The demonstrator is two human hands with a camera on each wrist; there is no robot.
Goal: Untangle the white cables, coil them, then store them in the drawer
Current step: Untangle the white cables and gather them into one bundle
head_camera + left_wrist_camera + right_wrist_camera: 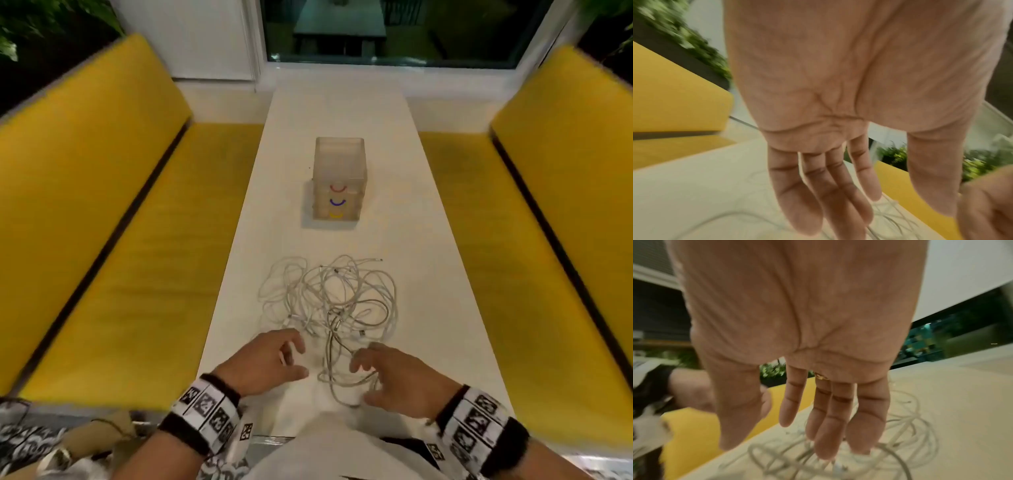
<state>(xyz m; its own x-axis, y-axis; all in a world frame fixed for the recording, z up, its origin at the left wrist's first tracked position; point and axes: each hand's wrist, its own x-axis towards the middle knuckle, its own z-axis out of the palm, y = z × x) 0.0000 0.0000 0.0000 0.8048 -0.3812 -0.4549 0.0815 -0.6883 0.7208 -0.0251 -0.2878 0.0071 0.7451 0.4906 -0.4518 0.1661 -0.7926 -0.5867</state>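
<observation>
A tangle of white cables (329, 301) lies on the white table (428, 260), its loops reaching toward me. Beyond it stands a small translucent drawer unit (339, 178) with red, blue and yellow handles, all drawers closed. My left hand (274, 359) hovers over the near left edge of the tangle, fingers spread and holding nothing. My right hand (383, 373) hovers over the nearest cable loops, also spread. In the left wrist view the left hand (828, 186) shows straight fingers above blurred cables (894, 216). In the right wrist view the right hand (828, 410) is splayed above the cables (906, 426).
Yellow cushioned benches (113, 240) (534, 246) run along both sides of the narrow table. A window (376, 31) and white wall close off the far end. Green plants (20, 31) sit behind the left bench. The table's near edge is at my lap.
</observation>
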